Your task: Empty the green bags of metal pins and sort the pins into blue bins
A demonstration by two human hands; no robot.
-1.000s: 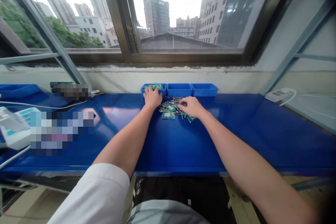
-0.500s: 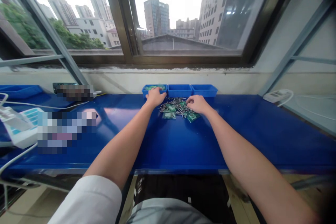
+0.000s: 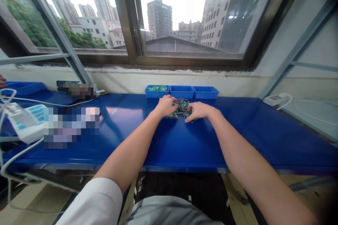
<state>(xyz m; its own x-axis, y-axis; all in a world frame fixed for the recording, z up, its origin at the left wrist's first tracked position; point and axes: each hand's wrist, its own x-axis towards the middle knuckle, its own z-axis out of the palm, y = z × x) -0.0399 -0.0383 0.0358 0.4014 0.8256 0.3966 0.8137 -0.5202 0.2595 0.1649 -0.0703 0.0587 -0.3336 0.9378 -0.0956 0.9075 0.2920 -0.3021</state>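
Note:
A pile of small metal screw-like rods (image 3: 182, 102) mixed with green circuit boards (image 3: 173, 114) lies on the blue table. My left hand (image 3: 167, 106) rests on the pile's left side, fingers spread over the pieces. On the right side, my right hand (image 3: 200, 109) has its thumb and fingers apart around the edge of the pile. Both hands cover part of the pieces, and neither visibly holds one. Behind the pile stands a blue bin (image 3: 157, 93) with green boards in it.
Two more blue bins, a middle one (image 3: 181, 92) and a right one (image 3: 205, 92), stand beside the first under the window. A white power strip (image 3: 276, 98) lies at the right. A white-and-blue device (image 3: 31, 121) with cables and blurred items are at the left.
My left hand has come out of the left bin and moved down and right onto the pile. My right hand's fingers have spread at the pile's right edge.

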